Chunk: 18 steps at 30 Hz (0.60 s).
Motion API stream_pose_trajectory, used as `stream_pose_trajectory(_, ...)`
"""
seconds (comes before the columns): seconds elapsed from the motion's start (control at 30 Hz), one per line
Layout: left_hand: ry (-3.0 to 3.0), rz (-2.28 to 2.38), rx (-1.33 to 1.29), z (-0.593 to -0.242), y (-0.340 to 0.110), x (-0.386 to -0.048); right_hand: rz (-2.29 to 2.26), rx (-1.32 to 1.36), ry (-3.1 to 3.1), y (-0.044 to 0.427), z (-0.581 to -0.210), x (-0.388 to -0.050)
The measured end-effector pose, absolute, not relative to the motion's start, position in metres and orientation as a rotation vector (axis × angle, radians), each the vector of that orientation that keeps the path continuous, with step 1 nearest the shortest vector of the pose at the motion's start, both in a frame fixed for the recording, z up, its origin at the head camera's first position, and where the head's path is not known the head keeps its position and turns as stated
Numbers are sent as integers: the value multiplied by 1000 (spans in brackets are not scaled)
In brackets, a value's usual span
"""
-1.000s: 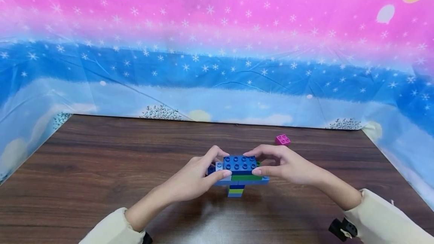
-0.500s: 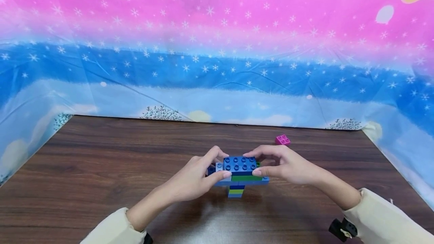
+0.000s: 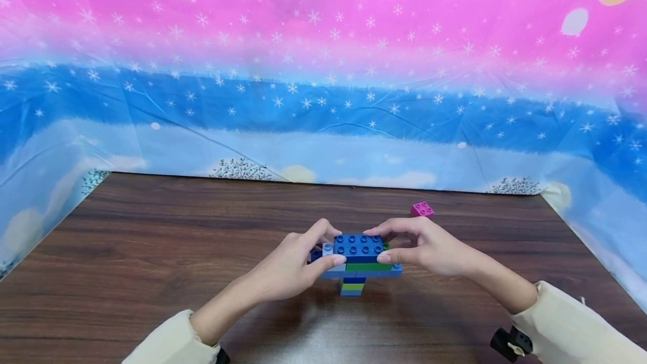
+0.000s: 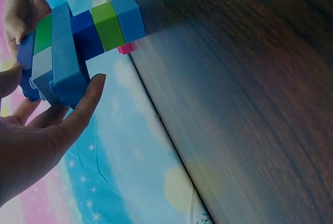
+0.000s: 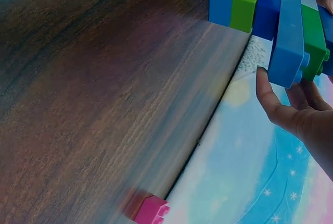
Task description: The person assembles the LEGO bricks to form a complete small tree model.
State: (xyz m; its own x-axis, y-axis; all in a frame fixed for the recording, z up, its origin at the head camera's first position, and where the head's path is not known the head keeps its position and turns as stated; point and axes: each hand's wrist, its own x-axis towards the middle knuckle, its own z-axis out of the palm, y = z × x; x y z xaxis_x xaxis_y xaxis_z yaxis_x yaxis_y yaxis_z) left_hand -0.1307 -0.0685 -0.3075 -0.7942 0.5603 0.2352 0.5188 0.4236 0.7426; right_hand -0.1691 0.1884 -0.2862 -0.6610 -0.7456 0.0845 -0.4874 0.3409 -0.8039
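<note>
A dark blue eight-stud toy brick [image 3: 358,245] tops a T-shaped stack. My left hand [image 3: 288,265] pinches its left end, thumb at the front and a finger behind. At its right end, my right hand [image 3: 437,249] pinches it the same way. Beneath lie a green brick [image 5: 313,41] and a pale blue brick [image 4: 42,65], on a long blue brick [image 4: 65,52]. The stem has a dark blue brick [image 4: 86,34], a lime green brick [image 4: 108,26] and a blue brick [image 4: 129,18], standing on the table. Fingers reach under the long brick's ends in the wrist views.
On the dark wooden table [image 3: 177,229], a pink brick [image 3: 422,209] lies behind and to the right of the stack. A pink and blue snowflake cloth [image 3: 323,100] hangs along the table's back edge and sides.
</note>
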Motion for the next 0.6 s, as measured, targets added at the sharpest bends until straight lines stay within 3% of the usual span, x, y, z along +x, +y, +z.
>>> stream_pose_trajectory(0.6,2615,1331,978,-307,-69,-131,-1195,-1077,2347,189,-285,-169)
